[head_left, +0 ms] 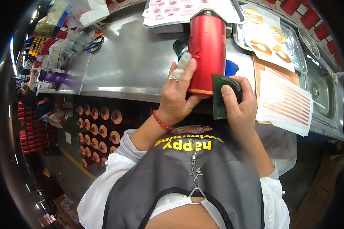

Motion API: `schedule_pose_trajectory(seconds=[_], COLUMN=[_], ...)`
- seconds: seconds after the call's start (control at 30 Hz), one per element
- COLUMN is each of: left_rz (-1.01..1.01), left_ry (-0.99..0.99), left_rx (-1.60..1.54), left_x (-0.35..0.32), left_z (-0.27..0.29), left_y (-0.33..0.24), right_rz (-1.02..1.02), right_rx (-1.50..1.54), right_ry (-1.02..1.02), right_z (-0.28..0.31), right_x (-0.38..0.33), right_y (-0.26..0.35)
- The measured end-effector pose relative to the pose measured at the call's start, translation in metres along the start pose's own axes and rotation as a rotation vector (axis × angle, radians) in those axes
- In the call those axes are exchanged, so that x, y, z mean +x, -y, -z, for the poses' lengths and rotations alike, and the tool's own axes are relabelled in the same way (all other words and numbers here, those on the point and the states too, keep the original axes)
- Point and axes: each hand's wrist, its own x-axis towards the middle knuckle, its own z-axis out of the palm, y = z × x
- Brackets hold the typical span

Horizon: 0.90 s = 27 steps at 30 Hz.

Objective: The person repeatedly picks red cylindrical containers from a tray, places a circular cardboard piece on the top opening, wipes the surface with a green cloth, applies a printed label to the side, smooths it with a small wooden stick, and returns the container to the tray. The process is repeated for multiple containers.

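A glossy red bottle (207, 53) lies on its side at the metal table's near edge, its neck end pointing away and its flat base toward me. My left hand (176, 87) grips the bottle's left side near the base; a pale finger cot covers one fingertip. In my right hand (239, 101) is a flat dark green scraper (219, 99), pinched between thumb and fingers. Its straight edge stands beside the bottle's base on the right; I cannot tell whether they touch. A blue piece of material (231, 68) and a dark green piece (180, 45) show at the bottle's sides.
Ahead is a tray with printed label sheets (172, 9). To the right lie a sheet of gold ring-shaped stickers (263, 34), a sheet of gold strips (286, 100) and a sink (321, 91). Scissors (95, 45) lie far left. Several red bottles (99, 129) are stacked below left.
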Motion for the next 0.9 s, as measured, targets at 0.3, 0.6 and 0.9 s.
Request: schedule_pose_trajectory(seconds=[0.3, 0.6, 0.9], left_rz=[-0.083, -0.188, -0.156], left_ry=[0.044, 0.208, 0.212], left_rx=[0.022, 0.175, 0.297], left_x=[0.007, 0.027, 0.027], left_z=[0.005, 0.011, 0.014], left_y=[0.0, -0.013, -0.02], right_rz=[-0.022, 0.034, 0.026], right_rx=[-0.021, -0.065, -0.017], right_ry=[0.005, 0.027, 0.028], right_z=[0.003, 0.007, 0.008], right_x=[-0.003, -0.004, -0.007], right_y=[-0.006, -0.008, -0.013])
